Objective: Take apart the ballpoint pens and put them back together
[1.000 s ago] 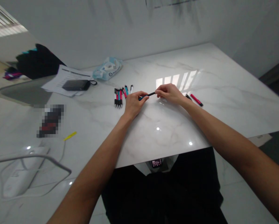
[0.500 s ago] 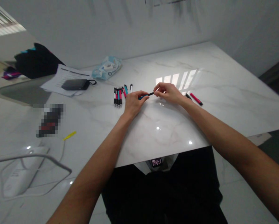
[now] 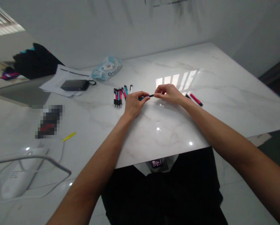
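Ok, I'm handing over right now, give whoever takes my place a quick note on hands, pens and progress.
Left hand: grip shut on the blue pen, at its blue end.
Right hand: fingertips pinching the same pen's black end.
The pen is held level just above the table, between both hands.
Pen row: red, blue and black pens lying side by side left of the left hand.
Red pen and a dark piece lie apart, right of the right hand.
Done: the row looks finished.
Left: probably the held pen, then the red one.
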`<state>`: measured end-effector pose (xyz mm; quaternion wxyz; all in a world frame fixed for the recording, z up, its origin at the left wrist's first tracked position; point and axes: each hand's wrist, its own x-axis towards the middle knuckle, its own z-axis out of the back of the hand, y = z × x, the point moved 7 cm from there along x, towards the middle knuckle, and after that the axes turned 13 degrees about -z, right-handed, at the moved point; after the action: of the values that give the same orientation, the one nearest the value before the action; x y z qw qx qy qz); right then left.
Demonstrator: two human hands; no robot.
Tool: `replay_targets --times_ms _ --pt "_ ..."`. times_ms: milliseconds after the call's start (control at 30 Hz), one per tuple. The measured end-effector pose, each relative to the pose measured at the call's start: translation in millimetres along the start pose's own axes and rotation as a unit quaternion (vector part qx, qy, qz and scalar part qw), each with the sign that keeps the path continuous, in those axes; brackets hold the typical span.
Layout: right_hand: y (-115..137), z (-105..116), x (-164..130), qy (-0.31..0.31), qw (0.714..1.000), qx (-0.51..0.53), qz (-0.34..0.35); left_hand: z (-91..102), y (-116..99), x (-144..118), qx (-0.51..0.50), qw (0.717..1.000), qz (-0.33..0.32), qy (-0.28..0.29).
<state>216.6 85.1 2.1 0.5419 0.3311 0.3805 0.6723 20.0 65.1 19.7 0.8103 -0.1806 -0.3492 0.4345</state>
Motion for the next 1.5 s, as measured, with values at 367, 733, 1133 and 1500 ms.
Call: replay_targets --times_ms 367,733,1133,1500 --pt "-2 -1 0 0.006 1.000 -0.009 -0.001 0.5 -1 0 -0.006 1.000 0.001 0.001" --pt "0 -1 0 -0.009 0.999 -0.037 0.004 0.6 1 1 -0.016 1.000 -0.015 -0.015" --pt "1 -3 0 -0.024 0.999 0.011 0.043 1.4 8 2 -0.023 0.999 -0.023 -0.009" --pt "12 -10 1 0.002 0.983 0.182 0.019 19.5 11 4 -0.070 0.993 -0.063 -0.077"
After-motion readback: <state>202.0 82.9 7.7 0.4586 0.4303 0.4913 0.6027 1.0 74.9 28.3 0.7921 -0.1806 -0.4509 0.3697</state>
